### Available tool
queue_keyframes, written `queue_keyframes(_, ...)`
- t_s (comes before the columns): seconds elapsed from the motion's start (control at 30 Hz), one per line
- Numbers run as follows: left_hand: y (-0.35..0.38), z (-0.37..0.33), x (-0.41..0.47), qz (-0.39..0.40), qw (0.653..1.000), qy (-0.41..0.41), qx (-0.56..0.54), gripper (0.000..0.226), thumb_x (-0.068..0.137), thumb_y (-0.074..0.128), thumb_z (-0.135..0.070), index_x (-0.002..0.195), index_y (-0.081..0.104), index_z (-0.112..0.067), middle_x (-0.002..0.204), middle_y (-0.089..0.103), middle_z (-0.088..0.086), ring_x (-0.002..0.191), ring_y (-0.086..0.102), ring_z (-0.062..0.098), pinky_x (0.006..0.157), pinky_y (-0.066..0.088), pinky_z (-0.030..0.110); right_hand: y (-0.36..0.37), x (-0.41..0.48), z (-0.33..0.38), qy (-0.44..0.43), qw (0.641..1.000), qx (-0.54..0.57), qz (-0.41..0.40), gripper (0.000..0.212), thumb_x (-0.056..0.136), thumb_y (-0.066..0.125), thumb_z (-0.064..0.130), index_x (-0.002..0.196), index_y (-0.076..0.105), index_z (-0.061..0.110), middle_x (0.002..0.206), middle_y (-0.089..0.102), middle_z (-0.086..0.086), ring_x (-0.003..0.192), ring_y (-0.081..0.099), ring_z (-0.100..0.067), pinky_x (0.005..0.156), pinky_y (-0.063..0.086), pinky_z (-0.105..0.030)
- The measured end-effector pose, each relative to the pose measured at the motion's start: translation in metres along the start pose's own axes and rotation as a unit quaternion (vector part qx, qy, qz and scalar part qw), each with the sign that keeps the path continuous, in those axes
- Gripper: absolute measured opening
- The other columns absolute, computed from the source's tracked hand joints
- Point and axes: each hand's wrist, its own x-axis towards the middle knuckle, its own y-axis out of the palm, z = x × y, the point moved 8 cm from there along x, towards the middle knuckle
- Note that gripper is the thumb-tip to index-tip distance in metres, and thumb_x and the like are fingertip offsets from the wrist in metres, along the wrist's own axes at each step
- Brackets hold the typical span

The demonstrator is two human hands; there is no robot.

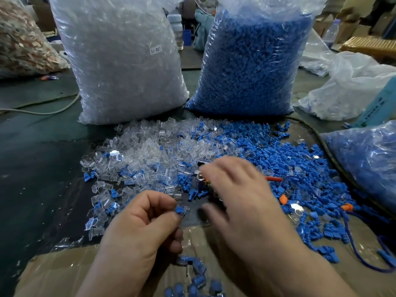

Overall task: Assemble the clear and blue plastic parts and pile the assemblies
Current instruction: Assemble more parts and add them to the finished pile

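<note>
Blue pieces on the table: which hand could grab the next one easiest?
Probably the right hand: it is open, right beside the loose blue pieces, while the left hand is busy pinching an assembly.

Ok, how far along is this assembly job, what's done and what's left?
Looks early. Done: a small pile of assemblies on the cardboard. In hand: the left hand pinches a clear-and-blue piece; the right hand, blurred, hovers open beyond it. Left: scattered clear parts and blue parts, plus a full clear bag and blue bag.
</note>
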Motion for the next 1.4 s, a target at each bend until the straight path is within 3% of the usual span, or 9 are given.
queue_keyframes(0.1,-0.006,-0.005,-0.001,-0.01,1.0,-0.003,0.011,0.039,0.089,0.062,0.011,0.067,0.07,-0.02,0.054,0.062,0.014,0.04,0.056,0.021,0.036,0.049,0.026,0.0,0.0,-0.047,0.138,0.98,-0.131,0.059,0.078,0.088,0.052,0.058,0.148,0.008,0.038,0.161,0.013,0.005,0.15,0.002,-0.021,0.122,0.001,-0.045)
queue_keyframes(0.23,-0.003,-0.005,-0.004,-0.004,1.0,-0.007,0.004,0.02,0.089,0.06,0.015,0.085,0.064,-0.004,0.054,0.06,0.014,0.04,0.054,0.021,0.035,0.048,0.025,0.006,-0.001,-0.063,0.164,0.964,-0.17,0.117,0.071,0.087,0.043,0.069,0.145,0.023,0.034,0.148,0.038,0.006,0.141,0.024,-0.025,0.12,0.014,-0.048)
queue_keyframes(0.4,-0.007,-0.006,-0.004,-0.012,1.0,-0.003,0.018,0.022,0.089,0.062,0.012,0.083,0.066,-0.009,0.055,0.062,0.017,0.04,0.055,0.022,0.036,0.047,0.026,0.004,0.004,-0.056,0.141,0.969,-0.181,0.09,0.058,0.078,0.043,0.064,0.129,0.044,0.036,0.115,0.058,0.012,0.116,0.039,-0.02,0.104,0.028,-0.041)
queue_keyframes(0.5,-0.007,-0.004,-0.004,-0.011,1.0,-0.011,-0.002,0.02,0.09,0.061,0.011,0.085,0.066,-0.008,0.055,0.061,0.019,0.039,0.053,0.023,0.035,0.047,0.025,-0.005,0.005,-0.052,0.137,0.981,-0.134,0.039,0.057,0.072,0.034,0.059,0.121,0.051,0.036,0.097,0.057,0.016,0.098,0.039,-0.015,0.09,0.031,-0.036)
queue_keyframes(0.6,-0.011,-0.007,-0.001,-0.022,1.0,0.004,0.0,0.033,0.087,0.064,0.005,0.07,0.071,-0.022,0.056,0.063,0.016,0.041,0.056,0.022,0.036,0.047,0.027,-0.014,0.003,-0.042,0.121,0.993,-0.012,-0.008,0.05,0.073,0.036,0.057,0.12,0.04,0.043,0.096,0.045,0.026,0.091,0.042,-0.003,0.077,0.034,-0.024)
queue_keyframes(0.7,-0.013,-0.014,-0.001,-0.043,0.998,0.03,-0.021,0.013,0.07,0.071,-0.013,0.07,0.071,-0.027,0.057,0.064,0.012,0.04,0.056,0.022,0.035,0.046,0.027,-0.011,-0.001,-0.02,0.061,0.997,0.035,0.027,0.041,0.073,0.037,0.057,0.113,0.036,0.049,0.095,0.046,0.03,0.09,0.045,0.008,0.07,0.032,-0.013)
queue_keyframes(1.0,-0.025,-0.022,0.001,-0.039,0.991,0.122,-0.029,0.013,0.071,0.069,-0.015,0.08,0.072,-0.024,0.071,0.066,0.013,0.053,0.059,0.016,0.042,0.048,0.022,-0.008,-0.006,-0.003,-0.022,0.994,0.029,0.103,0.06,0.071,0.042,0.058,0.129,0.045,0.043,0.115,0.05,0.026,0.11,0.043,0.002,0.09,0.033,-0.012)
queue_keyframes(1.23,-0.03,-0.019,0.005,-0.027,0.99,0.138,0.008,0.017,0.073,0.077,-0.014,0.084,0.073,-0.026,0.07,0.068,0.012,0.055,0.063,0.018,0.045,0.05,0.022,-0.006,-0.006,-0.007,-0.033,0.991,0.039,0.127,0.063,0.069,0.037,0.063,0.13,0.037,0.048,0.115,0.043,0.033,0.114,0.038,0.005,0.091,0.033,-0.012)
queue_keyframes(1.4,-0.03,-0.021,0.004,-0.04,0.989,0.144,-0.016,0.016,0.07,0.068,-0.018,0.083,0.073,-0.026,0.072,0.068,0.009,0.056,0.064,0.016,0.045,0.05,0.021,-0.008,-0.005,-0.011,-0.031,0.99,0.042,0.131,0.064,0.069,0.04,0.062,0.131,0.039,0.048,0.117,0.044,0.033,0.113,0.039,0.008,0.095,0.035,-0.013)
